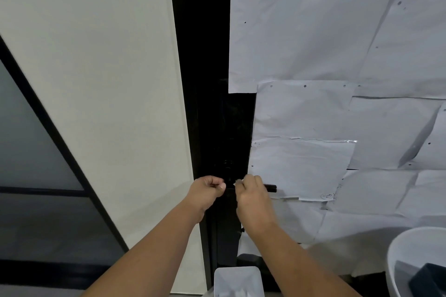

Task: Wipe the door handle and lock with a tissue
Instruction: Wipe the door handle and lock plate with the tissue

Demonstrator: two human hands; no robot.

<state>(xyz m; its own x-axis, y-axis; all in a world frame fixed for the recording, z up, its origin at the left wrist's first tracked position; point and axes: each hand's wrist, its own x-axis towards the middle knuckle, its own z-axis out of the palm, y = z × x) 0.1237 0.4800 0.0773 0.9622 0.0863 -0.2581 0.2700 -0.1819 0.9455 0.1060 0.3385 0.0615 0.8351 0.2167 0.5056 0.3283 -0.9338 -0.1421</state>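
Note:
A black door handle point(271, 188) sticks out to the right from a black lock plate point(228, 147) on a dark door stile. My right hand point(251, 198) is closed over the handle, pinching a small white tissue point(237, 182) whose corner shows at my fingertips. My left hand point(207, 191) is curled into a loose fist just left of the handle base, thumb against fingers; whether it grips anything is hidden. Most of the handle is covered by my right hand.
The door panel is covered with taped white paper sheets point(325, 43). A pale wall point(101, 79) lies to the left. A small white bin point(237, 281) stands below the handle. A round white container point(400, 255) holding a dark object sits at lower right.

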